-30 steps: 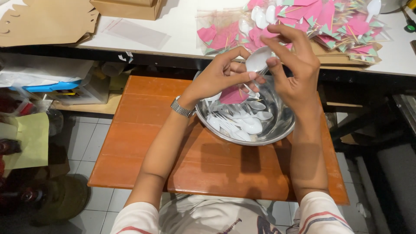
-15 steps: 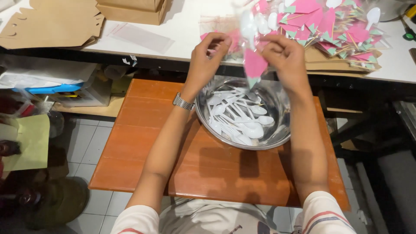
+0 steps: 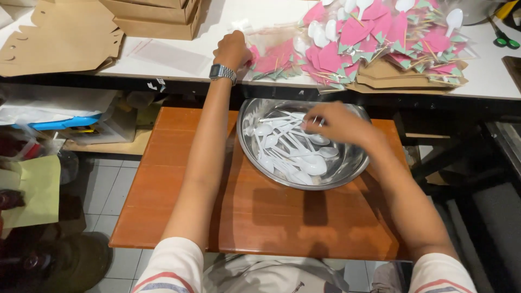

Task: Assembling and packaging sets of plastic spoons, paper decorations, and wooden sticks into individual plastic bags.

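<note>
Reaching into a steel bowl (image 3: 347,169), our right hand (image 3: 339,123) hovers over a heap of white plastic spoons (image 3: 290,149), fingers curled together and pinching at the handle of one; whether that spoon is fully clamped we cannot tell. The bowl sits directly beneath this hand, on a reddish-brown wooden stool top (image 3: 179,190) that spreads out below and to both sides of it.

Our left hand (image 3: 233,50) stretches up and away from the bowl to the white counter (image 3: 179,57), knuckles bent and fingers closed down on the edge of a clear plastic packet (image 3: 271,54) holding pink paper pieces. A metal wristwatch (image 3: 223,71) circles the wrist just behind it.

Just right of the left hand, and above the right hand, lies a spread of pink napkin bundles (image 3: 374,40) with white spoons tucked in and green-tipped wooden picks. Under the far end of that pile rest flat brown paper sleeves (image 3: 407,78). Left of the left hand we see flattened brown cardboard blanks (image 3: 54,38), and above it stacked cardboard boxes (image 3: 157,16).

Below the counter, well left of both hands, a shelf (image 3: 103,147) holds clutter, including a blue item (image 3: 59,122), beside a yellow-green sheet (image 3: 35,190).
</note>
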